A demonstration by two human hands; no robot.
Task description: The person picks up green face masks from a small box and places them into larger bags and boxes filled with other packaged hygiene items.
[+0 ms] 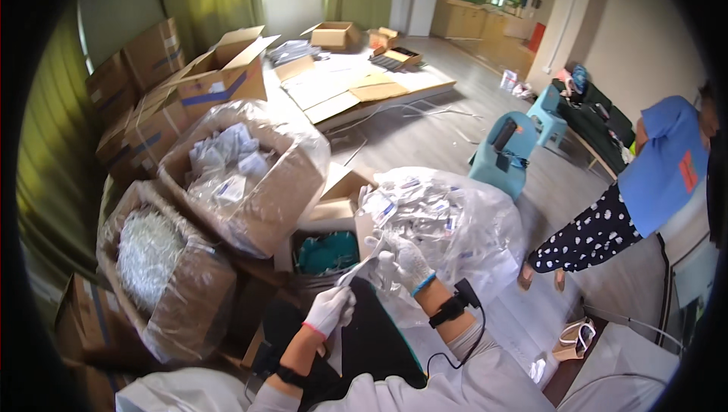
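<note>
In front of my lap I hold a thin, flat white piece [359, 269]; its exact kind I cannot make out. My left hand [331, 310], in a white knit glove with a red cuff, is closed on its lower end. At its upper end my right hand [408, 264], gloved in white with a blue cuff, has its fingers curled against it. Just beyond is an open carton [283, 254] with teal items [326, 253] inside. A black panel with a teal edge [375, 340] lies below my hands. Beside my right hand spreads a large clear bag [485, 222] of small white packets [413, 201].
On the left stand two plastic-lined cartons, one with white packets [227, 154], one with clear plastic pieces [148, 253]. More cartons [220, 82] are stacked behind them. Flattened cardboard [334, 93] lies ahead. A blue chair [504, 158] and a person in blue [660, 161] are at right.
</note>
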